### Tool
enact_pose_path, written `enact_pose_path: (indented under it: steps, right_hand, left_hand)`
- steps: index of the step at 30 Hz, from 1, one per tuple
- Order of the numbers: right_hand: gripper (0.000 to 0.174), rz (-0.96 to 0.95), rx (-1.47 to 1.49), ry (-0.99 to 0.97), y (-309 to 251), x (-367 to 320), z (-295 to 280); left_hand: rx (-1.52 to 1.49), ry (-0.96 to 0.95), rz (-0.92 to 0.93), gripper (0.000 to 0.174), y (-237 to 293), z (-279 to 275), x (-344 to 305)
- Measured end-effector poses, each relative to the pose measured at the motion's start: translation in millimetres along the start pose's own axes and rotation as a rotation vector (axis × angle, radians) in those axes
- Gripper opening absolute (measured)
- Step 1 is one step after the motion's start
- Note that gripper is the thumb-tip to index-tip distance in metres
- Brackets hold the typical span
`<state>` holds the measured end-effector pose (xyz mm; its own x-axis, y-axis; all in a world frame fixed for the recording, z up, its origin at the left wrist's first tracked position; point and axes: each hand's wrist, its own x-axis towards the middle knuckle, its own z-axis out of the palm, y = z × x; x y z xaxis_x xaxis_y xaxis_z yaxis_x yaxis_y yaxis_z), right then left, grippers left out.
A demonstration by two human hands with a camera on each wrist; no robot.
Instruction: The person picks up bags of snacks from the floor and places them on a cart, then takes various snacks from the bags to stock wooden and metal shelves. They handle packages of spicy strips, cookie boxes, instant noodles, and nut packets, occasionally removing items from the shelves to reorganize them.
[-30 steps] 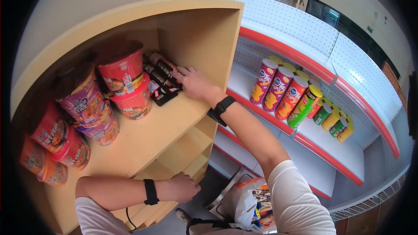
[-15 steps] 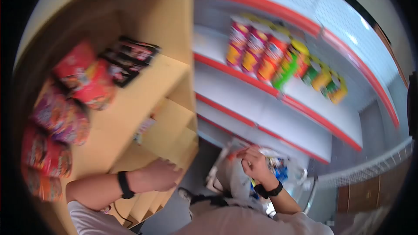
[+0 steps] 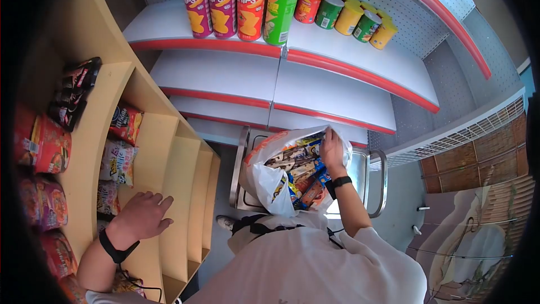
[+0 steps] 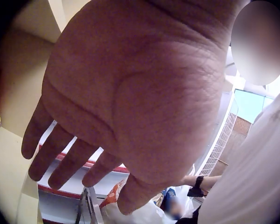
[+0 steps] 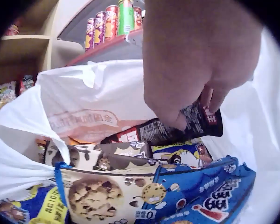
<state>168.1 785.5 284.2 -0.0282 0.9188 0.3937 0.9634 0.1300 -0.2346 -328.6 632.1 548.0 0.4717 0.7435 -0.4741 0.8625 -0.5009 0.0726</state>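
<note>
Under my right hand (image 3: 332, 149): one white bag (image 3: 267, 183), mouth open, on one metal cart (image 3: 359, 177). Fingers pinch one black packet (image 5: 163, 131) inside, above cookie packs (image 5: 98, 196) too overlapped to count. Bag mouth extends left of this hand. My left hand (image 3: 140, 217): fingers spread, over the wooden shelf (image 3: 152, 163); three packets (image 3: 117, 163) just beyond. Between hands: one strip of floor (image 3: 224, 183), shelf edge to cart edge. Beyond both: four tall cans (image 3: 251, 5); five short cans (image 3: 349, 18) in front row.

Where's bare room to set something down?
Bare: the white shelf below the tall chip cans, and the wooden shelf strip right of the snack packets. Crowded: the snack-filled plastic bag, where the right hand holds a black packet.
</note>
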Motion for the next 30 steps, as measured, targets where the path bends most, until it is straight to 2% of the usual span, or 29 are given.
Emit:
enact_pose_path:
  steps: [1,2,4,5,6,8,9,12,13,15,16,17,18,20,21,23,24,26,30]
  right_hand:
    - [0.042,0.114,0.029,-0.056,-2.8,8.9,-0.4]
    - [0.042,0.110,0.035,-0.053,-1.8,13.6,2.8]
    - [0.022,-0.012,-0.159,-0.049,6.1,19.4,6.5]
    - [0.006,-0.100,-0.154,0.061,9.0,19.1,7.7]
    - [0.006,-0.111,-0.157,0.067,7.3,19.4,0.7]
    - [0.012,-0.153,0.095,-0.113,-4.7,22.1,-29.7]
    - [0.013,-0.247,0.236,-0.127,-15.6,27.3,-53.5]
    - [0.013,-0.046,0.498,-0.342,-61.6,39.9,-142.8]
    - [0.015,-0.025,0.373,-0.367,-82.9,50.9,-183.5]
    - [0.014,-0.059,0.396,-0.220,-92.7,62.8,-214.7]
    - [0.014,0.105,0.505,-0.310,-105.4,70.0,-233.0]
    - [0.012,0.098,0.664,-0.350,-115.3,79.0,-248.1]
    - [0.010,0.043,0.902,-0.270,-114.5,83.7,-242.1]
    - [0.013,-0.017,1.108,-0.235,-155.2,94.2,-242.1]
    - [0.015,-0.027,1.105,-0.279,-169.6,97.6,-236.5]
    - [0.018,-0.090,1.101,-0.334,-197.5,103.8,-220.2]
    - [0.018,-0.124,1.036,-0.337,-210.4,106.8,-211.2]
    - [0.019,-0.045,1.204,-0.414,-237.0,108.7,-197.7]
    - [0.018,-0.159,1.199,-0.497,-276.6,107.8,-195.9]
  left_hand:
    - [-0.011,-0.014,-0.003,0.048,0.5,-0.1,0.3]
    - [-0.024,-0.030,-0.004,0.048,0.6,-0.2,-0.6]
    - [-0.014,-0.025,-0.007,0.047,1.1,0.5,-3.0]
    - [-0.006,-0.019,-0.004,0.047,1.6,0.8,-3.4]
    - [-0.010,-0.009,-0.009,0.047,2.4,-0.1,-3.5]
    - [-0.037,-0.049,-0.013,0.045,3.7,-1.8,-4.3]
    - [-0.051,-0.040,-0.024,0.045,3.7,-0.2,-4.6]
    - [-0.014,-0.037,-0.019,0.044,3.5,5.3,-3.8]
    - [-0.021,-0.018,0.018,0.046,3.1,6.4,-2.4]
    - [-0.017,0.000,0.040,0.049,0.9,13.2,-5.4]
    - [-0.006,0.001,0.033,0.049,0.0,17.4,-4.6]
    - [0.010,-0.013,0.030,0.049,-0.3,20.1,-4.0]
    - [0.027,-0.030,0.038,0.050,1.7,18.6,-4.9]
    - [-0.060,0.037,0.005,0.059,12.0,2.4,-4.7]
    - [-0.055,0.043,-0.015,0.059,15.6,-5.8,-3.8]
    - [-0.379,0.584,-0.027,0.068,23.2,-19.4,-3.3]
    - [-0.371,0.589,-0.032,0.068,23.9,-21.3,-2.5]
    - [-0.475,0.869,-0.042,0.076,21.9,-24.8,-1.4]
    - [-0.339,0.807,0.148,0.079,12.8,-21.3,0.1]
